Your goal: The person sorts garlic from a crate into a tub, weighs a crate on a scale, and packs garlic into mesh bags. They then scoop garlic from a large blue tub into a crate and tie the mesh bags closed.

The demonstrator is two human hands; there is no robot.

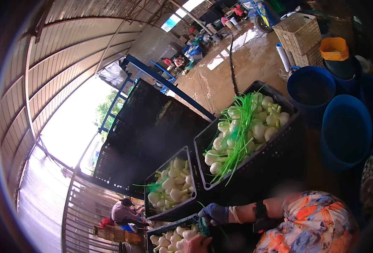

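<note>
My left hand (198,243) is at the bottom edge over the nearest black crate, touching the white bulbs (174,238); its fingers are partly cut off. My right hand (214,213), in a dark blue glove, has its fingers closed on green netting (203,227) at that crate's rim. Beyond stands a second black crate (195,173) of white bulbs with a bit of green net. A larger black crate (297,114) of bulbs has bright green strands (242,130) lying across it.
Stacked black crates (146,126) rise behind, beside a blue metal frame (169,86). Blue tubs (346,128), an orange bucket (334,48) and beige baskets (298,31) stand at right. A person (125,213) sits at lower left. A hose (232,63) crosses the wet floor.
</note>
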